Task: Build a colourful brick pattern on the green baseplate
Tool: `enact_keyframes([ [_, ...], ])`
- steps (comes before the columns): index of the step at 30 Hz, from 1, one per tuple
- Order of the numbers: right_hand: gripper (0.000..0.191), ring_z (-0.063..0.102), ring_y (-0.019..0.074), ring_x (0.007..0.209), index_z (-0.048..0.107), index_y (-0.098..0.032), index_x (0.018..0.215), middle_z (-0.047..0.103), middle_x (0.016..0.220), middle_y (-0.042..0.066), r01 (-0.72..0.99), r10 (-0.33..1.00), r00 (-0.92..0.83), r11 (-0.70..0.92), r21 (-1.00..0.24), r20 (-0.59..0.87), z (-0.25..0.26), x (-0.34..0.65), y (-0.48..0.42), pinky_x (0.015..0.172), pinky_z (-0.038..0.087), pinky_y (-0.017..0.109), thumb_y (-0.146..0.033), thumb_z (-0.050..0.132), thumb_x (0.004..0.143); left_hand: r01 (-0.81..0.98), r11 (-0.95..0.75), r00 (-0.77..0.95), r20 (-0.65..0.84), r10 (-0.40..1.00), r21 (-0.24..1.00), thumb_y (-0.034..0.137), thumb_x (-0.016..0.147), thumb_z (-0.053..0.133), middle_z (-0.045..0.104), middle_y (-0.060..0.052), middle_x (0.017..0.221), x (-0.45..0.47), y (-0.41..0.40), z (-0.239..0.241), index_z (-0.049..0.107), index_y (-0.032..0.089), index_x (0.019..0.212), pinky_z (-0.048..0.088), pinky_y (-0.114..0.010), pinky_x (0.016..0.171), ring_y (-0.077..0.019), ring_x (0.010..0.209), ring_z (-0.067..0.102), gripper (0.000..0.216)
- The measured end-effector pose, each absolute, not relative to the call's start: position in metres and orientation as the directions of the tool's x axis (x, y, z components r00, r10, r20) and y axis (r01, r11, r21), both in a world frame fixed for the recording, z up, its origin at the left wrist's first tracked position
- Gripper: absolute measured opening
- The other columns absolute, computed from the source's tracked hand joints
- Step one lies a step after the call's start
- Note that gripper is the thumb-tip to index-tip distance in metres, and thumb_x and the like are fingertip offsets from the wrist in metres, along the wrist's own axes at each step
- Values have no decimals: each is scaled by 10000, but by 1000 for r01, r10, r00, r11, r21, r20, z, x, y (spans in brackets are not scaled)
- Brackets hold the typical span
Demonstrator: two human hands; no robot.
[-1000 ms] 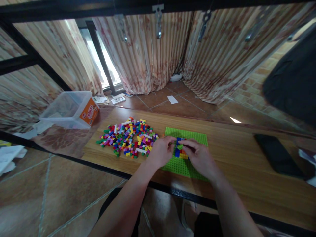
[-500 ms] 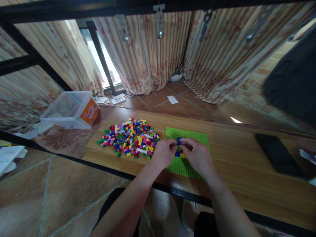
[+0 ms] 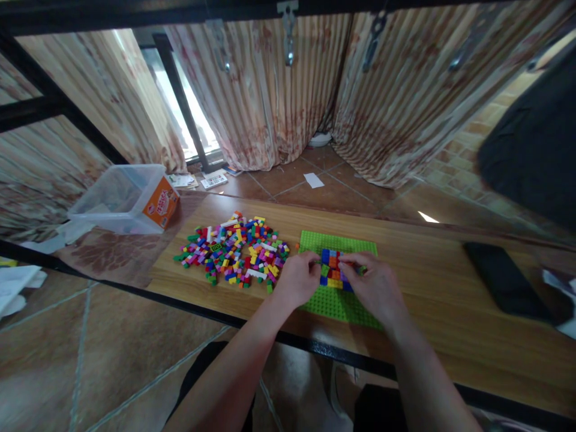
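A green studded baseplate [image 3: 333, 309] lies in front of me, with a low block of toy bricks [image 3: 332, 273] in blue, red, orange, yellow and green built on it. My left hand [image 3: 297, 279] is at the block's left edge, its thumb and fingers closed together. Whether something small is between these fingertips is hidden. Over the right part of the block is my right hand [image 3: 373, 285], with thumb and forefinger closed on bricks near a red one. That hand covers the block's right end.
A heap of loose bricks [image 3: 238, 252] spreads over the wooden table [image 3: 432, 270] to the left. A dark phone-like slab [image 3: 506, 279] lies at the right. Beyond the table's left end stands a clear plastic bin [image 3: 114, 201] with an orange label. Curtains [image 3: 270, 108] hang behind.
My right hand has moved right along the block, away from its blue left corner, uncovering blue, orange and red bricks. My left hand has stayed nearly in place.
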State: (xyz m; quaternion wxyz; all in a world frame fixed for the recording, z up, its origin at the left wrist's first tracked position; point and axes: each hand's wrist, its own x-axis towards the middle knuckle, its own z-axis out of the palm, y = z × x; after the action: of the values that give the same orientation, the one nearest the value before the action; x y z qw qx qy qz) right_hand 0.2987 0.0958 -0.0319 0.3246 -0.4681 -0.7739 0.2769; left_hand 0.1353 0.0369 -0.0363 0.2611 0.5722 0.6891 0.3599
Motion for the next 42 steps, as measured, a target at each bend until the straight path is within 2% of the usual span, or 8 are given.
enact_keyframes([
  [3,222,639,228,842,750,-246,857,709,903,59,567,906,-359,403,-718,225,-33,299,96,816,489,405,-346,553,829,591,80,-159,19,987,803,169,813,594,726,-55,808,134,35,-35,699,150,1008,534,-310,705,-194,726,673,223],
  [9,221,639,225,843,748,-230,856,704,900,63,585,905,-371,403,-704,209,-32,299,97,810,485,397,-331,553,834,628,106,-123,-37,992,771,134,745,656,705,-28,840,135,35,-35,530,129,1313,514,-303,696,-191,739,661,582],
  [16,218,633,221,864,749,-222,867,700,899,63,589,881,-421,446,-674,214,-32,298,97,826,475,387,-291,544,844,674,144,-158,-48,986,725,211,801,664,700,-36,882,142,36,-32,492,140,1348,513,-315,749,-201,775,659,577],
  [20,229,631,228,885,752,-221,885,705,926,69,599,880,-426,449,-663,212,-32,298,97,827,476,387,-269,531,848,690,142,-188,-14,982,710,281,786,723,696,-59,951,146,36,-31,509,151,1328,519,-342,791,-227,843,664,597],
  [28,238,632,222,884,750,-215,874,707,936,71,589,879,-430,446,-673,207,-32,299,97,824,472,375,-234,514,852,736,113,-169,19,986,668,150,838,641,700,-65,981,144,36,-33,585,156,1207,522,-345,833,-215,878,668,373],
  [31,240,633,221,881,749,-214,875,708,928,69,585,875,-431,457,-670,221,-32,299,96,822,473,370,-223,511,853,737,100,-167,36,985,668,182,848,640,705,-66,987,143,36,-34,613,162,1147,525,-346,843,-213,886,671,301],
  [36,252,632,230,883,751,-204,897,711,927,77,608,873,-435,465,-644,220,-33,299,98,816,473,375,-206,503,856,718,124,-212,45,976,685,280,816,714,713,-74,968,145,38,-36,636,157,1093,537,-354,813,-227,872,675,313],
  [42,257,637,224,898,752,-218,883,715,934,70,613,877,-430,459,-643,216,-34,299,98,834,477,371,-185,499,855,704,107,-211,63,976,702,198,829,677,718,-59,934,145,41,-37,644,166,1008,540,-341,823,-214,881,680,184],
])
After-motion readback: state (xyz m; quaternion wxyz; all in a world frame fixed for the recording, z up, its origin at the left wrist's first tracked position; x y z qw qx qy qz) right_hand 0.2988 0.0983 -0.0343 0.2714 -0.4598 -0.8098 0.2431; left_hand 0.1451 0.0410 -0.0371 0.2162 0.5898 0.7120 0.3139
